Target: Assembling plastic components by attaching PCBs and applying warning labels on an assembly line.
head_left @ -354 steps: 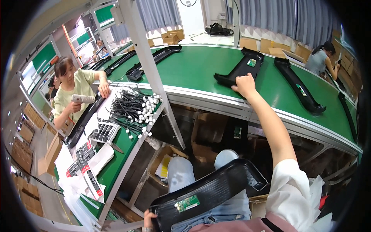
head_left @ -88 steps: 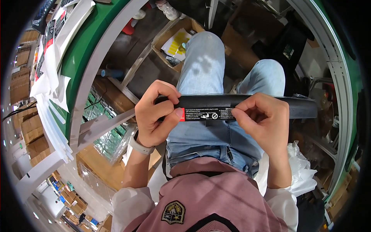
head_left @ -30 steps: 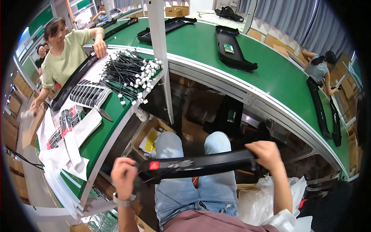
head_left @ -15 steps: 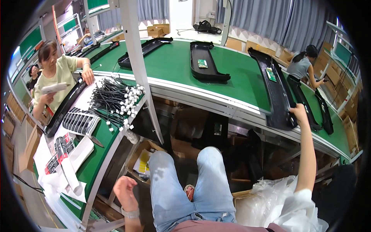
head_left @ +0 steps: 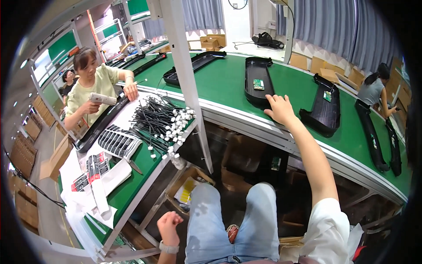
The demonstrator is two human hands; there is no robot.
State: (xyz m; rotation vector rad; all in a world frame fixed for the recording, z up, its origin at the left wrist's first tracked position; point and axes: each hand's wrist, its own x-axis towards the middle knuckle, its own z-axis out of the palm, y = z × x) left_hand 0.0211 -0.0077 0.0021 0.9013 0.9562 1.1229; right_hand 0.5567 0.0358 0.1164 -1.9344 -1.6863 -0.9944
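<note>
My right hand reaches over the green work surface, fingers spread, at the near end of a long black plastic housing. Its fingertips overlap the housing's near corner; whether they touch it I cannot tell. Inside that housing lies a small green circuit board. To the right of my hand rests another black housing, also with a green circuit board in it. My left hand, a watch on its wrist, hangs beside my left knee with fingers curled and nothing visible in them.
At left a co-worker holds a white handheld tool over a black strip-shaped part. A heap of black cables with white connectors lies on the side table. A white post rises between the surfaces. Another person sits far right.
My right hand has let go of the right-hand black housing and moved left to the one beside it. My left hand's fingers have curled further. The view has shifted, too.
</note>
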